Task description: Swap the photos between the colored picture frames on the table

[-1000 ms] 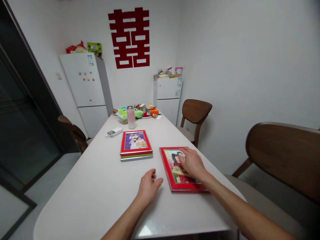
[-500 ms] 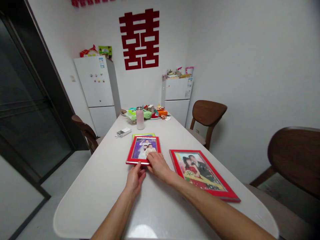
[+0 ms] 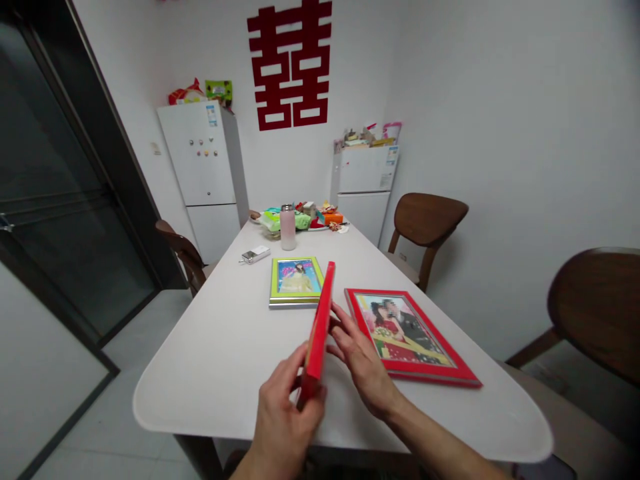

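- Two hands are at work over one white surface (image 3: 220, 367): the left hand (image 3: 285, 407) and the right hand (image 3: 360, 360).
- Three picture frames can be told apart: two red, one green.
- One, the small red frame (image 3: 321, 327), is raised above the near part of the surface between the hands, tipped up so that its narrow edge shows.
- The left fingers are closed around its near end, thumb on the right side.
- The right fingers are loosely bent and partly spread at its right side; whether they grip it, I cannot tell.
- One green frame (image 3: 297, 300) lies flat beyond the hands, picture up; whether its silver lower edge belongs to another frame is unclear.
- One large red frame (image 3: 407, 333) lies flat at the right, picture up, near the right hand.
- Farther back: one pink bottle (image 3: 288, 230), upright, one small pale device (image 3: 256, 255) and one heap of packets (image 3: 300, 221).
- Around: three chairs (image 3: 430, 220), two refrigerators (image 3: 200, 153) and one red wall sign (image 3: 290, 38).
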`<state>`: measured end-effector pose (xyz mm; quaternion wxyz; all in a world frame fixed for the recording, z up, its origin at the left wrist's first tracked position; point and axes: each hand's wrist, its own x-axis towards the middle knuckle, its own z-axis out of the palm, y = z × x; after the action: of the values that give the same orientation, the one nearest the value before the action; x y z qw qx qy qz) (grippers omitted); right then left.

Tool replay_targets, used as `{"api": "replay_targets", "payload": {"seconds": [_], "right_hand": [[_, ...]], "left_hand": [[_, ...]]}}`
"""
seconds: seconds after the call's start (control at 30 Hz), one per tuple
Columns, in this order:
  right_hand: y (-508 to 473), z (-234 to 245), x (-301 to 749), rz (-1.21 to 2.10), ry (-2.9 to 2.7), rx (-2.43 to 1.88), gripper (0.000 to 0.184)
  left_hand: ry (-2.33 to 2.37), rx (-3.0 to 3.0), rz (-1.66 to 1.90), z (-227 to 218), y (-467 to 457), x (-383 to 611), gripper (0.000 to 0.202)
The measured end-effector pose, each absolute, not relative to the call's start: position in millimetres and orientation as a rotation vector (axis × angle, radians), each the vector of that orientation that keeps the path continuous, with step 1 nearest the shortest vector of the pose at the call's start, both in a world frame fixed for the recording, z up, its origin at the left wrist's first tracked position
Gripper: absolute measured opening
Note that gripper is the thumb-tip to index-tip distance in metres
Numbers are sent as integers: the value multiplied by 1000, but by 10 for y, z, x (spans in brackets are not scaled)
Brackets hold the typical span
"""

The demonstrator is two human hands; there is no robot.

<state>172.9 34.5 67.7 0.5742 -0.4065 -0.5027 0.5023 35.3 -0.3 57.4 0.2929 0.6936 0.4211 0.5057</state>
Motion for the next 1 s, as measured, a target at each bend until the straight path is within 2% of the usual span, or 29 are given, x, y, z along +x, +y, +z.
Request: {"api": "replay_targets", "payload": {"seconds": [0.13,0.3,0.37,0.47,0.67,0.83,1.0], "right_hand": [[128,679,1822,1470,-865,-903,49],[207,460,1959,1521,-991,-1022,39],[291,348,2008,1423,-1152,-1125,39],[386,217,2067,1108,-1459,-1375,41],[423,164,2066,511,-1896,-1651,35],[447,204,2026,311,-2087,-1861,26],[500,208,2015,228,-2175,-1708,29]], "left_hand": [[1029,2523,1220,432,-187,337,61],[1205,2721,782,236,-229,382,61],[1246,2717,644,198,-224,407,57],[1253,2713,522,166,-212,428,51],[1274,2660,485,129,-182,418,47],[1248,2627,462,127,-199,429,49],[1198,2507,556,147,-145,346,51]]}}
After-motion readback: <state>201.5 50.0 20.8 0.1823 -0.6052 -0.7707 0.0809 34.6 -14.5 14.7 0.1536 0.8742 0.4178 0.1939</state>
